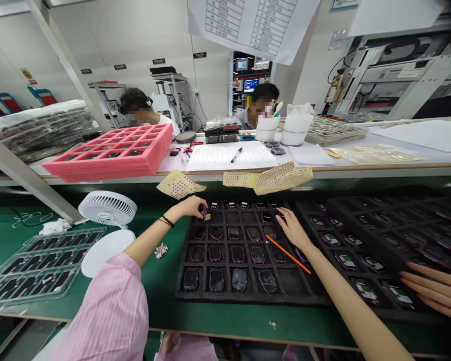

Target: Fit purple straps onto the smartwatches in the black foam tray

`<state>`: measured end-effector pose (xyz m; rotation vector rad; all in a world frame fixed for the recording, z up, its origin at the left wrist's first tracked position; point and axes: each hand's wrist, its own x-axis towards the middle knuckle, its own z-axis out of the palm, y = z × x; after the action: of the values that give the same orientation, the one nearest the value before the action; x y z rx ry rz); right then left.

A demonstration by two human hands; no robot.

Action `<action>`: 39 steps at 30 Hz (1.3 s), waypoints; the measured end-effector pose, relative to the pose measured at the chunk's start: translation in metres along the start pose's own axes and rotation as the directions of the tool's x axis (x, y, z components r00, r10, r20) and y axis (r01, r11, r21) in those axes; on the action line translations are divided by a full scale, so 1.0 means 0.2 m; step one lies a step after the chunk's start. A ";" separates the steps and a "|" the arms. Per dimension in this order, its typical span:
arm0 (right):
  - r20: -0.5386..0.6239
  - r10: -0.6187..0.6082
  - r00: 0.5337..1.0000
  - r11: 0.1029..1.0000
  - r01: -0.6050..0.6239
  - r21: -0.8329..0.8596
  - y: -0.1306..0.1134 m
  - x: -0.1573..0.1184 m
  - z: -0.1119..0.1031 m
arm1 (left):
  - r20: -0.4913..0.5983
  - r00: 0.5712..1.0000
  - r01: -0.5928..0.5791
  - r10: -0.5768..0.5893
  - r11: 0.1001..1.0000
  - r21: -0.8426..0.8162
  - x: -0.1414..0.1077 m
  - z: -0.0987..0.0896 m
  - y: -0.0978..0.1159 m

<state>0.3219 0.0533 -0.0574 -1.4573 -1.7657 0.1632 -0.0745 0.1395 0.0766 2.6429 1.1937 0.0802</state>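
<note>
Hands both reach over a black foam tray [244, 255] on the green tabletop [158, 301]. The left hand [188, 207] is closed in a pinch at the tray's far left corner, its fingers gripping a small watch [203, 212] with a pale tag on it. The right hand [293, 228] is open, fingers spread, its fingertips [281, 215] down among the far rows of compartments. An orange stick [288, 254] lies across the tray just below that hand; whether they touch is hard to tell. Most compartments hold dark watches.

A second black foam tray [346, 255] sits to the right, with another person's hand [432, 291] at its near edge. Left of the tray are a white fan [108, 208] and a see-through plastic tray [41, 265]. Sheets of tiny labels [281, 178] lie at the far edge, and a pink foam tray [108, 153] and a ruled paper form [225, 156] sit on the tabletop beyond.
</note>
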 end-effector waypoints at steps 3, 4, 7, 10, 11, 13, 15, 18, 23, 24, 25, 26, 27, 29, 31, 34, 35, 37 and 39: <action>-0.009 0.004 1.000 1.000 -0.004 0.007 -0.01 0.00 -0.01 | 0.015 0.999 0.034 -0.033 0.999 -0.041 -0.04 0.05 -0.03; -0.011 0.007 1.000 1.000 -0.007 0.012 -0.01 0.00 -0.02 | 0.015 0.999 0.040 -0.040 0.998 -0.058 -0.05 0.06 -0.04; -0.051 -0.007 0.999 1.000 0.008 0.023 -0.07 0.01 -0.06 | -0.007 0.999 0.033 -0.034 0.994 -0.106 -0.07 0.06 -0.05; -0.096 -0.077 0.992 0.995 0.082 0.048 -0.24 0.03 -0.09 | -0.061 0.996 0.032 -0.061 0.921 -0.387 -0.09 0.06 -0.02; -0.088 -0.116 0.989 0.990 0.122 0.068 -0.33 0.03 -0.09 | -0.077 0.993 0.035 -0.092 0.835 -0.549 -0.10 0.07 0.00; -0.025 -0.223 0.974 0.967 0.224 0.119 -0.52 0.02 -0.07 | -0.076 0.981 0.031 -0.178 0.530 -0.848 -0.13 0.11 0.08; 0.004 -0.338 0.941 0.926 0.332 0.177 -0.71 0.01 -0.03 | -0.034 0.969 0.012 -0.246 0.181 -0.983 -0.15 0.18 0.18; -0.013 -0.457 0.889 0.855 0.444 0.267 -0.92 -0.01 0.04 | 0.052 0.965 -0.001 -0.255 -0.205 -0.979 -0.18 0.29 0.35; -0.123 -0.511 0.850 0.791 0.522 0.320 -1.01 -0.03 0.08 | 0.153 0.954 0.011 -0.259 -0.480 -0.877 -0.22 0.36 0.52; -0.145 -0.520 0.842 0.781 0.538 0.318 -1.01 -0.04 0.07 | 0.170 0.951 0.020 -0.257 -0.501 -0.865 -0.23 0.36 0.53; -0.165 -0.526 0.834 0.773 0.550 0.315 -1.00 -0.04 0.07 | 0.182 0.952 0.031 -0.248 -0.512 -0.859 -0.23 0.36 0.54; -0.184 -0.527 0.830 0.770 0.558 0.311 -1.00 -0.04 0.06 | 0.187 0.954 0.041 -0.235 -0.516 -0.856 -0.23 0.35 0.55; -0.199 -0.519 0.831 0.774 0.556 0.303 -1.00 -0.05 0.05 | 0.189 0.957 0.050 -0.219 -0.517 -0.855 -0.24 0.35 0.55; -0.213 -0.488 0.846 0.801 0.532 0.275 -1.00 -0.05 0.03 | 0.189 0.963 0.063 -0.193 -0.519 -0.852 -0.24 0.35 0.56; -0.206 -0.474 0.856 0.827 0.513 0.231 -1.00 -0.06 0.03 | 0.185 0.965 0.063 -0.186 -0.519 -0.852 -0.24 0.35 0.57; -0.197 -0.502 0.842 0.828 0.534 0.172 -0.99 -0.07 0.03 | 0.165 0.967 0.048 -0.193 -0.501 -0.864 -0.24 0.35 0.58; -0.197 -0.514 0.835 0.823 0.545 0.160 -0.99 -0.07 0.03 | 0.158 0.969 0.045 -0.190 -0.491 -0.870 -0.24 0.35 0.58; -0.199 -0.540 0.818 0.807 0.570 0.152 -0.98 -0.07 0.03 | 0.144 0.973 0.041 -0.183 -0.474 -0.880 -0.24 0.35 0.57; -0.203 -0.576 0.792 0.782 0.606 0.147 -0.98 -0.06 0.02 | 0.137 0.975 0.040 -0.177 -0.465 -0.884 -0.24 0.35 0.57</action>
<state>0.1707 -0.0187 0.0437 -0.6892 -1.9322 -0.0927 -0.0123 0.0174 0.0380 0.6825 0.6127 0.8209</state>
